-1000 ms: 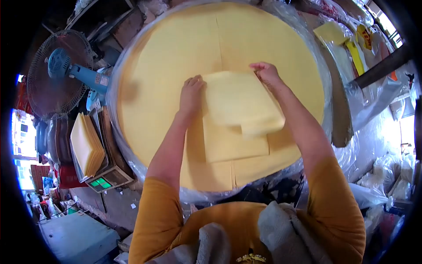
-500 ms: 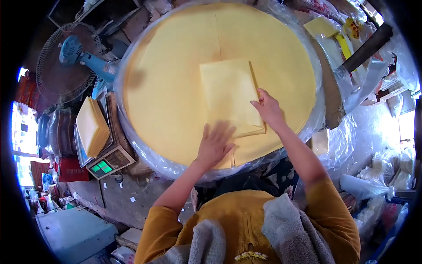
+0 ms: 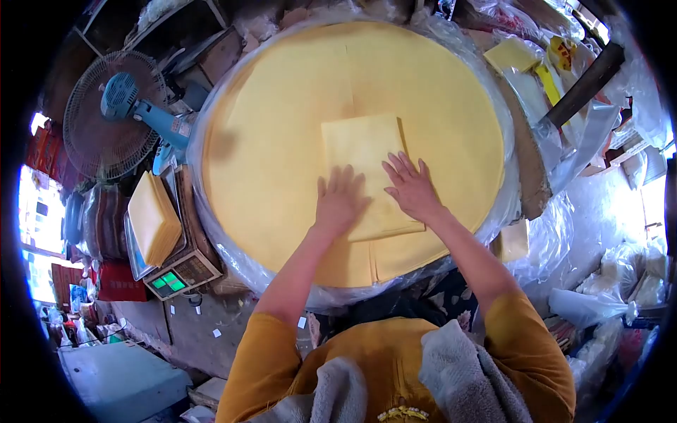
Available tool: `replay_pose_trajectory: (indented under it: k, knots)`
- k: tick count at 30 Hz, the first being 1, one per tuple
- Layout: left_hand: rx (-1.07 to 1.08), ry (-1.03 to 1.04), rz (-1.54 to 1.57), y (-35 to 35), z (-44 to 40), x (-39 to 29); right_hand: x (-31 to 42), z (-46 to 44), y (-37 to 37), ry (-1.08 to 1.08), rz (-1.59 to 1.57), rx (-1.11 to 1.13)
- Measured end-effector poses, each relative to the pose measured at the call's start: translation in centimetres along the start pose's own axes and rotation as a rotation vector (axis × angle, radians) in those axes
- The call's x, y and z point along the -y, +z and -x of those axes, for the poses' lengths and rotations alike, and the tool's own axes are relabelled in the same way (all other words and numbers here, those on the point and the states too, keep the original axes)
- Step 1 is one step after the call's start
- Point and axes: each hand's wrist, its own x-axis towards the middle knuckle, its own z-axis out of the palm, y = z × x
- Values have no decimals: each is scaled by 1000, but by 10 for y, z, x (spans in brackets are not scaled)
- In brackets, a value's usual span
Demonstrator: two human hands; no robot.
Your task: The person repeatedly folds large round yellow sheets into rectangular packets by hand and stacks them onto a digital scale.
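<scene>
A folded rectangular packet of thin yellow sheet [image 3: 361, 139] lies on a large round stack of the same smooth yellow sheets [image 3: 264, 148]. What the sheets are made of I cannot tell. My left hand [image 3: 340, 202], slightly blurred, is open over the packet's left edge with its fingers spread. On the right side of the packet my right hand [image 3: 415, 192] lies flat, fingers apart, its palm side down. Neither hand grips anything. A slit runs from the round stack's near edge, below the packet.
Clear plastic film [image 3: 236, 257] rings the round stack. To the left, a scale [image 3: 185, 271] with a green display carries a stack of folded yellow packets [image 3: 151, 218]. Behind it stands a blue fan [image 3: 151, 116]. Plastic bags and a dark bar [image 3: 585, 84] are at the right.
My right hand has moved from the packet's right edge onto its top, fingers now spread. My left hand has shifted up onto the packet's left side. The view has tilted slightly.
</scene>
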Motion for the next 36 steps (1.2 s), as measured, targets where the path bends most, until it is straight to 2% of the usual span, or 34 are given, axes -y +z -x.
replay_pose_trajectory:
  k: [1,4,7,13,15,16,19,22,25,28,31,32,35,36]
  knots:
    - [8,1,19,-3,0,1,-1,-1,6,7,-3,20]
    - [243,11,-55,-40,6,-12,-4,0,18,19,9,78]
    - [245,207,-37,-56,40,-30,-5,-2,12,35,-9,124]
    - [94,304,-153,-25,48,-7,-38,-1,-2,-64,-423,240]
    - [108,252,178,-35,48,0,-52,14,-4,-126,-637,235]
    - [120,221,348,-42,51,-1,-52,21,-2,-242,-562,146]
    - [299,238,500,-65,68,-6,-33,60,-23,-250,-469,170]
    - [416,86,696,-97,85,-15,-28,81,-15,-217,-664,119]
    - [-92,307,498,-70,97,14,-25,82,-10,-155,-869,84]
    - [-229,330,392,-36,90,33,-34,74,-1,-121,-1222,40]
    - [-21,-241,639,-24,75,28,-25,50,-11,385,-794,148]
    - [-199,-197,597,-14,67,29,-30,43,4,400,-863,39]
    - [-373,-335,824,1,41,27,-21,20,-9,541,-812,-4]
    - [-404,-332,793,2,34,27,-17,14,-12,571,-756,27]
